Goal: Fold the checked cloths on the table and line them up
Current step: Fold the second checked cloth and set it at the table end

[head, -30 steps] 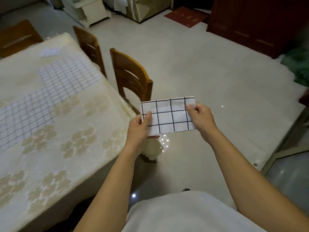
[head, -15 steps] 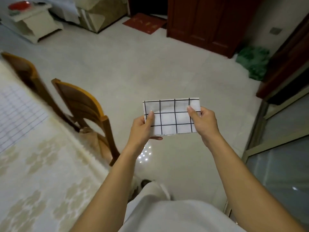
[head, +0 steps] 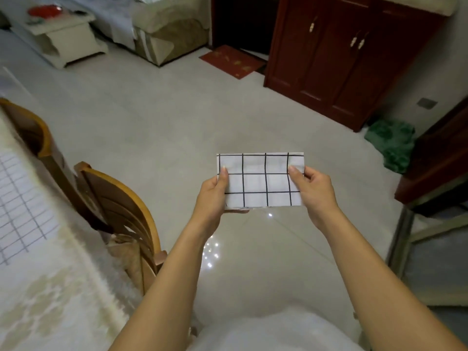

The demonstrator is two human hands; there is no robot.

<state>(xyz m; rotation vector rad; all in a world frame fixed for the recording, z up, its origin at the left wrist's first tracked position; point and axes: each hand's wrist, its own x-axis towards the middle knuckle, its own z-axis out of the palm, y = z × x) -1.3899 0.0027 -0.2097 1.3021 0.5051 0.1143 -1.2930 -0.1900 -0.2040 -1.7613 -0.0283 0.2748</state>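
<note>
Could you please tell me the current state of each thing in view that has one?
Folded checked cloth: folded small, held up over the floor.
Left hand: pinches its left edge.
Right hand: pinches its right edge.
Spread checked cloth: unfolded, flat on the table.
Cabinet: doors closed.
Near chair: pushed up to the table.

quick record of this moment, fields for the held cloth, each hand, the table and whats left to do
held cloth: folded checked cloth, a flat rectangle held in the air over the floor, off the table
left hand: left hand pinches its left edge, thumb on the front
right hand: right hand pinches its right edge, thumb on the front
table: table at far left, with a spread checked cloth lying on it
chairs: two wooden chairs at the table's side
left to do: held cloth not yet set down
</note>
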